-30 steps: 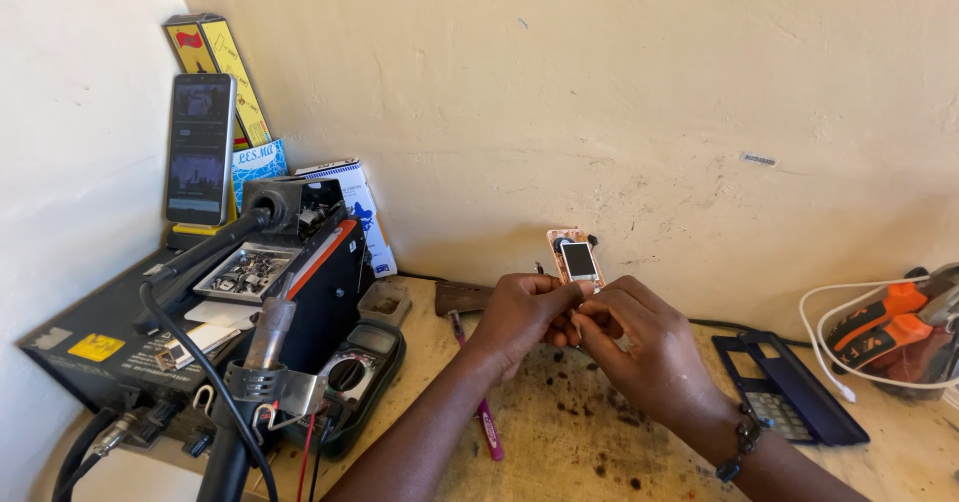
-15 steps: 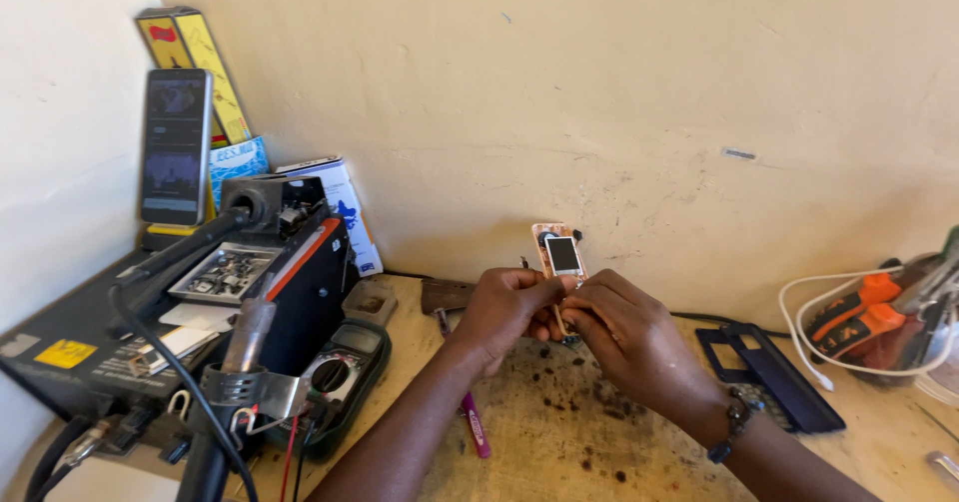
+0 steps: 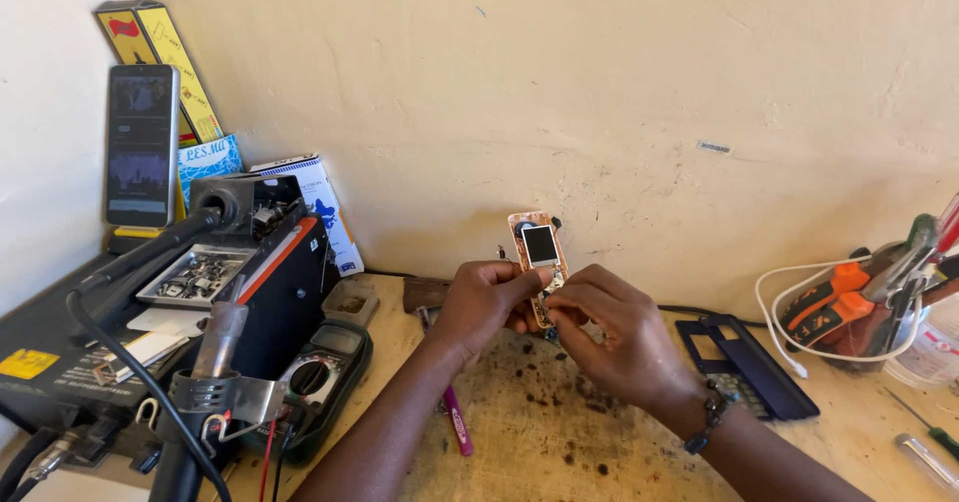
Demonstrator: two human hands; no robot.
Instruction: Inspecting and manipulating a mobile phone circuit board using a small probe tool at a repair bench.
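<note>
A: Where is the small circuit board (image 3: 538, 254) seen?

B: It is held upright above the stained workbench (image 3: 559, 432), in front of the cream wall (image 3: 599, 82). A small dark screen is carried on its upper half.

A: How is it gripped?

B: Its lower part is pinched by the left hand (image 3: 485, 302) from the left, and its bottom edge is met by the fingertips of the right hand (image 3: 614, 337). Both hands are closed together on the board, touching one another. A beaded bracelet (image 3: 707, 417) is worn on the right wrist.

A: What is laid around the board?

B: Below it and to its left, a pink-handled tool (image 3: 457, 424) is laid on the bench. Further left of the board, a multimeter (image 3: 320, 372) and a black soldering station (image 3: 170, 302) are placed, with a phone (image 3: 141, 144) propped upright beyond them. To the right of the board, a dark phone frame (image 3: 744, 367) is laid flat, and orange-handled tools (image 3: 834, 307) wrapped by a white cable are kept further right.
</note>
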